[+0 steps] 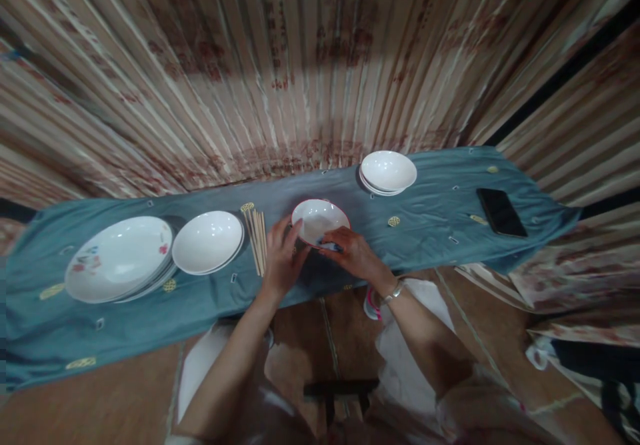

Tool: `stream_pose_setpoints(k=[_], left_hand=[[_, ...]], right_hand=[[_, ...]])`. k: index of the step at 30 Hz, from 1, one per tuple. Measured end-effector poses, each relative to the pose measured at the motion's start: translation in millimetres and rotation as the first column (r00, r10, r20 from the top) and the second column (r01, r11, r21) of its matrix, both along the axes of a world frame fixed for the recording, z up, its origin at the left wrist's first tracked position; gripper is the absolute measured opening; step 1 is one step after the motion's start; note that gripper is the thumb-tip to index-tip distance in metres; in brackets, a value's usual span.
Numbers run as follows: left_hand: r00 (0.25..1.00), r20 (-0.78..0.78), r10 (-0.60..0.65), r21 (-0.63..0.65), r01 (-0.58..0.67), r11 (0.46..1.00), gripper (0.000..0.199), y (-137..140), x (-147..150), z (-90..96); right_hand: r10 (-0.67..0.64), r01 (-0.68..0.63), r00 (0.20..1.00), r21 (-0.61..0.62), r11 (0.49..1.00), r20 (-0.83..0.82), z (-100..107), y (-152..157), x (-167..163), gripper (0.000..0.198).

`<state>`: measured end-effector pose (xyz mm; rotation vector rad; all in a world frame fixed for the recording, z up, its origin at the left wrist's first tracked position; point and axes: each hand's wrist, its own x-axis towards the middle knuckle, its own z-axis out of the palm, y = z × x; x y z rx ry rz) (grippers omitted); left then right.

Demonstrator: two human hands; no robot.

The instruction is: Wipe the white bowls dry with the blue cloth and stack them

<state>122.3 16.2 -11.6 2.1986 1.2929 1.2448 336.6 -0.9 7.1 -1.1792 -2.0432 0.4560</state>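
A white bowl with a red rim (323,217) is held between my two hands above the middle of the cloth-covered table. My left hand (284,258) grips its left side, thumb near the rim and fingers curled around the outside. At the front right, my right hand (354,253) is closed on the bowl's edge. A small blue-and-white patch shows under its fingers; I cannot tell whether it is a cloth or the bowl's pattern. Just left of my left hand lie several wooden chopsticks (257,241), side by side.
Stacked white bowls (207,241) and large flowered plates (120,258) stand on the left. Another stack of white bowls (389,170) is at the back right. A black phone (501,212) lies on the blue tablecloth (425,231). Behind hangs a pleated curtain (310,98).
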Motion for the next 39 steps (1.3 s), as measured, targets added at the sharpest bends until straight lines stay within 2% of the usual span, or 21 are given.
stream_pose_setpoints(k=[2, 5, 9, 12, 15, 19, 24, 27, 29, 30, 33, 36, 39], left_hand=[[0.983, -0.162, -0.091, 0.048, 0.100, 0.994, 0.035, -2, 3, 1.8], [0.949, -0.280, -0.142, 0.031, 0.156, 0.987, 0.030, -5, 8, 0.0], [0.942, -0.312, -0.125, 0.006, 0.133, 0.991, 0.030, -6, 12, -0.9], [0.951, -0.292, -0.097, -0.009, 0.099, 0.995, 0.034, -7, 13, 0.4], [0.962, -0.262, -0.083, -0.018, 0.081, 0.997, 0.028, -7, 16, 1.8], [0.983, -0.171, -0.073, -0.045, 0.066, 0.997, 0.020, -3, 24, 2.8], [0.997, 0.070, -0.041, -0.131, 0.050, 0.990, 0.018, 9, 28, 6.6], [0.967, 0.251, 0.031, -0.202, 0.021, 0.979, 0.017, 12, 25, 12.2], [0.921, 0.379, 0.088, -0.271, 0.019, 0.962, 0.018, 11, 22, 16.3], [0.891, 0.440, 0.114, -0.316, 0.034, 0.948, 0.020, 10, 21, 18.0], [0.795, 0.580, 0.176, -0.432, 0.118, 0.894, 0.028, 6, 21, 21.1], [0.711, 0.669, 0.218, -0.473, 0.181, 0.862, 0.034, 5, 23, 20.7], [0.645, 0.727, 0.235, -0.478, 0.228, 0.848, 0.036, 6, 24, 18.6]], right_hand=[[-0.012, 0.012, 1.000, 0.006, 1.000, -0.023, 1, 0, -1, 0.012], [-0.012, 0.012, 0.998, -0.009, 1.000, -0.062, 3, -1, -2, 0.014], [-0.010, -0.003, 0.986, -0.080, 0.997, -0.168, 5, 0, 1, 0.019], [-0.116, 0.076, 0.935, -0.130, 0.989, -0.336, 3, 5, 4, 0.023], [-0.270, 0.197, 0.827, -0.196, 0.961, -0.492, 2, 12, 8, 0.028], [-0.417, 0.279, 0.628, -0.311, 0.909, -0.657, 3, 22, 13, 0.035], [-0.454, 0.260, 0.381, -0.378, 0.889, -0.805, 3, 35, 21, 0.040], [-0.452, 0.253, 0.304, -0.386, 0.887, -0.839, 4, 41, 27, 0.041], [-0.455, 0.279, 0.327, -0.376, 0.884, -0.828, 6, 41, 28, 0.041], [-0.455, 0.313, 0.368, -0.353, 0.882, -0.811, 8, 40, 27, 0.041], [-0.437, 0.427, 0.571, -0.204, 0.881, -0.695, 17, 28, 13, 0.037], [-0.324, 0.356, 0.782, -0.044, 0.933, -0.532, 26, 11, -10, 0.037], [-0.247, 0.296, 0.899, 0.085, 0.951, -0.362, 32, 1, -32, 0.042]])
